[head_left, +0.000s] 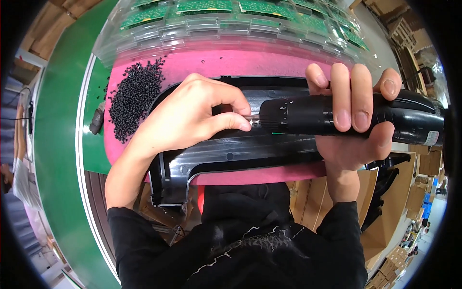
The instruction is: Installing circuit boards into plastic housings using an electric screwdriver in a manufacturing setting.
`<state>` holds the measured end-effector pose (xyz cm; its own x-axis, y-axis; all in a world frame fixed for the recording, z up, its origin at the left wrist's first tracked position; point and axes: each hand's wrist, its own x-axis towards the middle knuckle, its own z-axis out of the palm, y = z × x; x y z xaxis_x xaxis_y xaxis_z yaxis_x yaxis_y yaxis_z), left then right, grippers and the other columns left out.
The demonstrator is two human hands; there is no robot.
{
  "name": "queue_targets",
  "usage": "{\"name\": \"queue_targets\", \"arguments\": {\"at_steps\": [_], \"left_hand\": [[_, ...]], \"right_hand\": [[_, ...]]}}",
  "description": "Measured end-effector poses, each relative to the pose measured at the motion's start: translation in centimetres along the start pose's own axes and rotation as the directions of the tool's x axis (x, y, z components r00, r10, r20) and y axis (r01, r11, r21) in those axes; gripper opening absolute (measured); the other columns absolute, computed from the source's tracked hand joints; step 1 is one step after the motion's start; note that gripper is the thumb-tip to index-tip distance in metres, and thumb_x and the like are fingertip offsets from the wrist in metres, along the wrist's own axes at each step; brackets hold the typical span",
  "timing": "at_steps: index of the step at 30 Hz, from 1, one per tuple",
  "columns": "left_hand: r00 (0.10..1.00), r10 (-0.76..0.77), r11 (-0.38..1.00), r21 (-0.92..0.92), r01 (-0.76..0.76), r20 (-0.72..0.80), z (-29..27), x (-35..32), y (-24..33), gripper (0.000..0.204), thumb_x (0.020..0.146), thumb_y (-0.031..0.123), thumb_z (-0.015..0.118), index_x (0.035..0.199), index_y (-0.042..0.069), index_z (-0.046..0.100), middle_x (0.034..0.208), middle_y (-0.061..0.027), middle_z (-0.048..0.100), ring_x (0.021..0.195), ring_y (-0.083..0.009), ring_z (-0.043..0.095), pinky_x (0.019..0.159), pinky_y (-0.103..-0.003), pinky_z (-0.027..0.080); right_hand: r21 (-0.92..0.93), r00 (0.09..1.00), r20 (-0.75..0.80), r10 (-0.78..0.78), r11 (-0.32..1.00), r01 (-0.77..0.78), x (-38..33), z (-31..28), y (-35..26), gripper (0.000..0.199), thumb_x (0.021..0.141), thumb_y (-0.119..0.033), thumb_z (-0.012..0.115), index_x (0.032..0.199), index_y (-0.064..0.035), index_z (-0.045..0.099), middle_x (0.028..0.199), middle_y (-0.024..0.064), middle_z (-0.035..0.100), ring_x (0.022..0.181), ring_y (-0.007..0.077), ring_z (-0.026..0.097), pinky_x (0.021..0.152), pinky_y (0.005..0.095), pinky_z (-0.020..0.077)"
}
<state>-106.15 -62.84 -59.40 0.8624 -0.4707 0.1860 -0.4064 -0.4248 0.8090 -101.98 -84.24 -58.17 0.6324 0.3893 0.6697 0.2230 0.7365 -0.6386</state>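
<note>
My right hand (353,111) is wrapped round a black electric screwdriver (301,115), which lies level and points left. At its front end my left hand (192,115) pinches thumb and forefinger on the thin metal bit (252,117); whether a screw is also between the fingertips is too small to tell. Under both hands stretches a long, shiny black plastic housing (250,153), its hollow side up, with a leg bending toward me at the left. Just left of it a heap of tiny black pieces (134,98), screws by their look, is spread out.
A pink mat (192,60) covers the work surface. Along its far edge stand clear plastic trays (211,33) with green circuit boards (204,6). A dark lump (96,120) sits on the green surface (57,120) at left. Cardboard boxes (399,257) are piled at far right.
</note>
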Motion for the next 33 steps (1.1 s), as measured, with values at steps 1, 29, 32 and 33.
{"name": "queue_targets", "arguments": {"at_steps": [1,29,32,33], "left_hand": [[1.0,0.003,1.0,-0.003,-0.003,0.003,0.2,0.0,-0.1,0.016,0.074,0.011,0.073,0.08,-0.001,0.063,0.074,-0.0078,0.065,0.066,-0.0193,0.063,0.059,-0.028,0.047],[0.995,0.093,0.979,0.185,-0.084,-0.043,0.0,0.5,-0.4,0.01,0.078,0.002,0.064,0.087,-0.001,0.062,0.084,-0.0112,0.064,0.076,-0.0219,0.062,0.063,-0.029,0.047],[0.982,0.106,0.971,0.229,-0.068,-0.158,-0.5,0.7,0.9,0.01,0.078,0.003,0.064,0.087,-0.002,0.062,0.081,-0.0108,0.063,0.073,-0.0237,0.062,0.066,-0.03,0.049],[0.979,0.134,0.964,0.249,-0.094,-0.152,-0.8,0.5,1.4,0.01,0.078,0.003,0.064,0.087,-0.002,0.062,0.081,-0.0108,0.063,0.073,-0.0237,0.062,0.066,-0.03,0.049]], "right_hand": [[-0.004,1.0,-0.003,0.0,1.0,0.0,-0.1,-0.1,-0.2,0.03,0.083,-0.028,0.068,0.103,-0.0216,0.047,0.072,-0.0103,0.047,0.069,0.0045,0.048,0.087,0.0312,0.0316],[-0.435,0.95,-0.275,0.15,0.861,-0.262,-1.4,-4.6,-3.6,0.024,0.08,-0.017,0.06,0.086,-0.0055,0.039,0.057,0.0002,0.038,0.039,0.008,0.034,0.041,0.0246,0.0338],[-0.478,0.927,-0.365,0.081,0.838,-0.261,-1.6,-4.1,-4.0,0.026,0.08,-0.018,0.06,0.093,-0.0038,0.043,0.056,0.0002,0.038,0.04,0.0081,0.035,0.041,0.0253,0.0344],[-0.445,0.925,-0.362,0.113,0.851,-0.279,-1.7,-4.2,-4.8,0.028,0.081,-0.017,0.06,0.098,-0.0031,0.044,0.058,0.0003,0.04,0.043,0.0087,0.037,0.045,0.0258,0.0364]]}}
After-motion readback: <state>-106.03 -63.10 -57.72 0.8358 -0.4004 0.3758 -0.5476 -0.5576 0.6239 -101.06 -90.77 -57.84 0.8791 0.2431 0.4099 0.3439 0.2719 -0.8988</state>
